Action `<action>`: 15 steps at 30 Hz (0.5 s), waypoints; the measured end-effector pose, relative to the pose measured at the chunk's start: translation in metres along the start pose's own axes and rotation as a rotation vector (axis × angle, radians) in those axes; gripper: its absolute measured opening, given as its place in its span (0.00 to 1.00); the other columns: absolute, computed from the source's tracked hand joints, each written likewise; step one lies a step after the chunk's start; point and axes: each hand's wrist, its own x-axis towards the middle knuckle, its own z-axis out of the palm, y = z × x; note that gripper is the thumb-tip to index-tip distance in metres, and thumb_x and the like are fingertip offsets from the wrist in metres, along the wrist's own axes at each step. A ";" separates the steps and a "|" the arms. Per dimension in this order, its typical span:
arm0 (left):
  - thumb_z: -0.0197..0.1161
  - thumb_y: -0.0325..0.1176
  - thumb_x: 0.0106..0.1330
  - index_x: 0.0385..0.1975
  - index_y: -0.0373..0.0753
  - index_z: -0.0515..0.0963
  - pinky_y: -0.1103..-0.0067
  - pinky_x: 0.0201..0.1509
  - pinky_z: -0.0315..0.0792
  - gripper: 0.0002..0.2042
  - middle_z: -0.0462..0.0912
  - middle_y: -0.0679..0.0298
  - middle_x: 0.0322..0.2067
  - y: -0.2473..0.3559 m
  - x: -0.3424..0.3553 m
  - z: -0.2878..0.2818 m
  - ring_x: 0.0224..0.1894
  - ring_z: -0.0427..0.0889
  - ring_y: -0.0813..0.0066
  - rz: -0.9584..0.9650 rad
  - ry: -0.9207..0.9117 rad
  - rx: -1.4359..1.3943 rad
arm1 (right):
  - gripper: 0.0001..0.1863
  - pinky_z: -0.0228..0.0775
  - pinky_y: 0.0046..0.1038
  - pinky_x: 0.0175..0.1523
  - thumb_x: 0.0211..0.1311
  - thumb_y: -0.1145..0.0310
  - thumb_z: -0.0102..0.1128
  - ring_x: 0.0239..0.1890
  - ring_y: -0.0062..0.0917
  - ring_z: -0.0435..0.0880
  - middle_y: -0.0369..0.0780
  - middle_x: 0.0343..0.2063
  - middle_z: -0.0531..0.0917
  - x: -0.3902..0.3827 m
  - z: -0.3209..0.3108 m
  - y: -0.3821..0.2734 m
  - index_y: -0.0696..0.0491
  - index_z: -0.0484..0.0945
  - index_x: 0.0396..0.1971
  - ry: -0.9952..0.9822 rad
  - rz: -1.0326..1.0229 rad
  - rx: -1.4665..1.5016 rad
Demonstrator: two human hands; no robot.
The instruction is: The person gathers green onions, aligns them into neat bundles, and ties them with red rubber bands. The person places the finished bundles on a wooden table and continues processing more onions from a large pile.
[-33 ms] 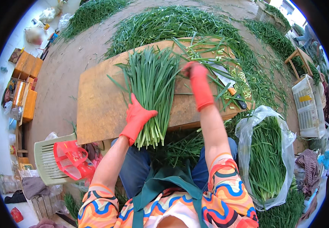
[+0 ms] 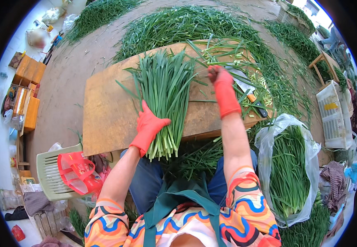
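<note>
A thick bundle of garlic chives [image 2: 164, 88] lies on the wooden board, its pale stem ends hanging over the near edge. My left hand [image 2: 149, 127], in an orange-red rubber glove, grips the bundle near the stems. Its thumb lies across the stems, while some fingers are hidden by the chives. To the right, my right hand [image 2: 219, 78], gloved alike, is closed above the board near loose leaves. Whether anything thin is in its fingers is hidden. Beyond it lies a cleaver [image 2: 244, 84] with an orange and black handle, among cut stem pieces [image 2: 263, 88].
The wooden board [image 2: 106, 111] stands before my knees. Large chive heaps [image 2: 186, 24] lie behind it. On the right are a clear plastic bag [image 2: 269, 144] of chives and a white crate [image 2: 333, 117]. A pale green chair [image 2: 50, 175] carrying a red bag [image 2: 77, 175] stands left.
My right hand has shifted slightly right, away from the bundle. My left hand and the chives under it stay in place.
</note>
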 end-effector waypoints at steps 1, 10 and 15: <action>0.71 0.43 0.31 0.61 0.40 0.38 0.67 0.55 0.59 0.56 0.60 0.45 0.52 -0.006 0.001 -0.003 0.54 0.62 0.51 -0.035 0.012 0.011 | 0.12 0.68 0.22 0.16 0.61 0.60 0.41 0.19 0.27 0.79 0.44 0.27 0.79 -0.036 0.006 -0.017 0.53 0.65 0.37 -0.018 0.000 -0.062; 0.74 0.39 0.29 0.58 0.35 0.44 0.72 0.51 0.65 0.54 0.69 0.49 0.47 -0.007 -0.006 0.015 0.49 0.70 0.57 0.025 0.158 -0.215 | 0.26 0.68 0.37 0.39 0.55 0.49 0.46 0.35 0.41 0.78 0.50 0.33 0.78 -0.137 0.029 0.111 0.61 0.71 0.35 -0.371 -0.392 -1.560; 0.76 0.35 0.32 0.57 0.34 0.44 0.71 0.48 0.68 0.53 0.68 0.52 0.48 -0.020 0.002 0.005 0.47 0.71 0.62 0.058 -0.028 -0.730 | 0.26 0.71 0.27 0.25 0.57 0.50 0.46 0.26 0.27 0.78 0.44 0.33 0.77 -0.116 0.028 0.056 0.60 0.69 0.43 -0.533 0.197 -1.426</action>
